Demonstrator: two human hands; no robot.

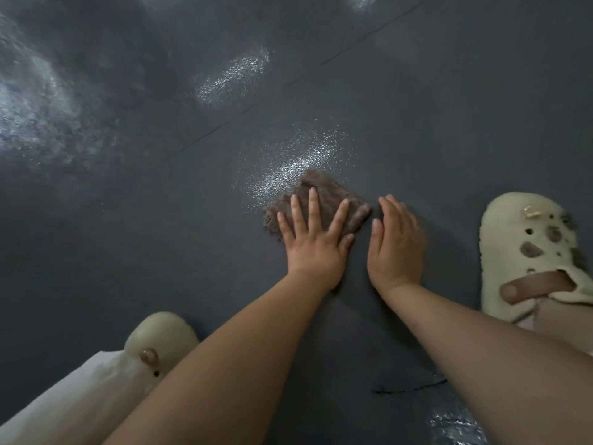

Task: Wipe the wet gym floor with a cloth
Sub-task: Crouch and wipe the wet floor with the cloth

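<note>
A brown fuzzy cloth point(330, 194) lies flat on the dark grey gym floor point(160, 220) at the centre of the view. My left hand point(313, 242) presses on the cloth's near half with its fingers spread and straight. My right hand point(396, 242) rests flat on the floor just right of the cloth, fingers together, its fingertips beside the cloth's right corner. A glistening wet patch point(298, 162) spreads from the cloth's far edge up and to the right.
More shiny wet patches lie farther off, one at the middle point(234, 77) and a broad one at the far left point(35, 101). My cream slippers flank my arms, one at lower left point(160, 335), one at right point(529, 252). A floor seam point(288, 81) runs diagonally.
</note>
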